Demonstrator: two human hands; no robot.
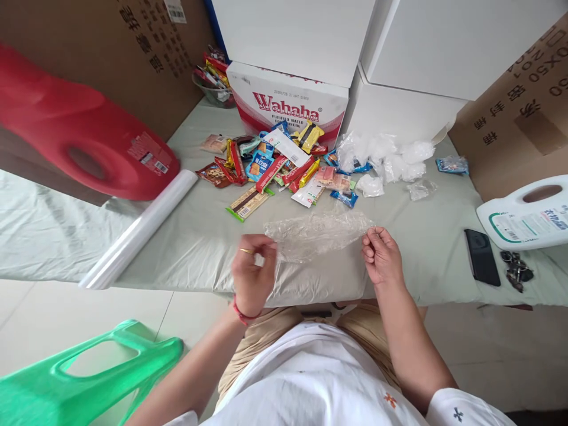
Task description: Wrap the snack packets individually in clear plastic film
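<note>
A crumpled clear plastic bag [317,236] is stretched sideways above the cloth-covered table, between my two hands. My left hand [255,272], with a ring and a red wrist cord, has its fingers curled into a pinch at the bag's left end. At the right end, the fingertips of my right hand [381,254] are closed on the bag's corner. Just beyond the bag lies a heap of wrapped snacks [270,165], with a long biscuit pack [249,201] nearest my left hand. Crumpled clear bags [386,157] are bunched to the right of the snacks.
A plastic film roll [142,228] and a red jug [89,124] stand left. On the right are a white detergent bottle [528,216], a phone [482,257] and keys [516,270]. A Wahaha carton [288,97] is behind. A green stool [97,367] is on the floor.
</note>
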